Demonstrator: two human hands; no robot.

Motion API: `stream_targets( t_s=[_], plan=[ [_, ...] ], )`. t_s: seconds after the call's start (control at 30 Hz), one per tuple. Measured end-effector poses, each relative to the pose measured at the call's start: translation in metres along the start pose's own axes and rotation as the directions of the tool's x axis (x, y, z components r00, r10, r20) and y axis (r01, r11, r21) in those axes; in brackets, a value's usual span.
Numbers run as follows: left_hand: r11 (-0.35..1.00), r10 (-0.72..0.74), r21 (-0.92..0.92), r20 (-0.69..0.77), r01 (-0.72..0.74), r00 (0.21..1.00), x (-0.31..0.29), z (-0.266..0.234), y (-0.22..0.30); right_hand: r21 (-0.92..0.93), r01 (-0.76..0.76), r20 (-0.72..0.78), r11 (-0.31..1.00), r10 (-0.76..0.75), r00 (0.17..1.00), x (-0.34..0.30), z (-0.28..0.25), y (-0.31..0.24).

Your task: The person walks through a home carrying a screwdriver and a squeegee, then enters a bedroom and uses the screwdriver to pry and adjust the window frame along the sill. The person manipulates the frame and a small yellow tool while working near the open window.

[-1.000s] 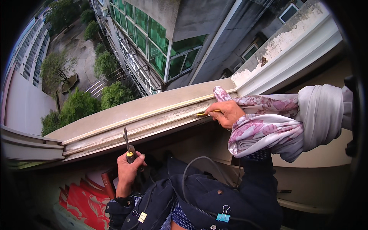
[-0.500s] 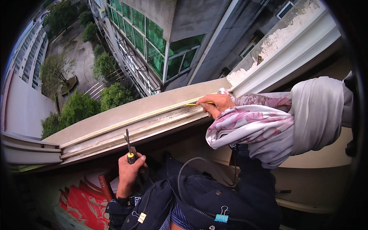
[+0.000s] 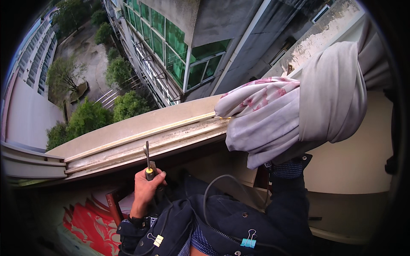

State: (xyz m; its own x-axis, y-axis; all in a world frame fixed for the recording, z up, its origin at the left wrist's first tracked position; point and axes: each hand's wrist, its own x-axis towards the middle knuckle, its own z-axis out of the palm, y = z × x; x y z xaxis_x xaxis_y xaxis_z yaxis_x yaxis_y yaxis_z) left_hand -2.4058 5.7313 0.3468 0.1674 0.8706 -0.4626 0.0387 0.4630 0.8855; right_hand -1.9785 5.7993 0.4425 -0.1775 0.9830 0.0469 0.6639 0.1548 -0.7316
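My left hand is closed round the dark handle of a screwdriver-like tool, with a yellow collar and a metal shaft pointing up. A small brownish piece shows beside the shaft. The tool stands in front of the sliding-window track, a pale sill with long grooves and dirt in them. A grey-white curtain with pink flowers hangs over my right hand and hides it; only my right sleeve shows below. At the curtain's edge a bit of a thin yellow thing lies over the track.
Beyond the outer ledge is a drop to a courtyard with trees. A building with green windows faces me. A dark cable loops over my jacket. Lower left are a brown wooden chair part and red patterned cloth.
The curtain has swung over my right hand, which showed earlier holding the thin yellow thing at the track. My left hand and its tool have shifted slightly right.
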Motion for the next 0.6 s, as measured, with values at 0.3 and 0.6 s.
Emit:
stream_targets(
  t_s=[0.3,0.6],
  plan=[
    [1.000,-0.023,0.013,0.044,0.022,0.999,0.002,0.013,0.001,-0.092,0.151,0.068,0.984,-0.145,0.987,0.018,0.038,0.017],
    [1.000,-0.021,0.004,0.054,0.021,0.998,-0.003,0.009,-0.002,0.341,0.108,-0.099,0.934,-0.079,0.992,0.032,0.100,-0.024]
  ],
)
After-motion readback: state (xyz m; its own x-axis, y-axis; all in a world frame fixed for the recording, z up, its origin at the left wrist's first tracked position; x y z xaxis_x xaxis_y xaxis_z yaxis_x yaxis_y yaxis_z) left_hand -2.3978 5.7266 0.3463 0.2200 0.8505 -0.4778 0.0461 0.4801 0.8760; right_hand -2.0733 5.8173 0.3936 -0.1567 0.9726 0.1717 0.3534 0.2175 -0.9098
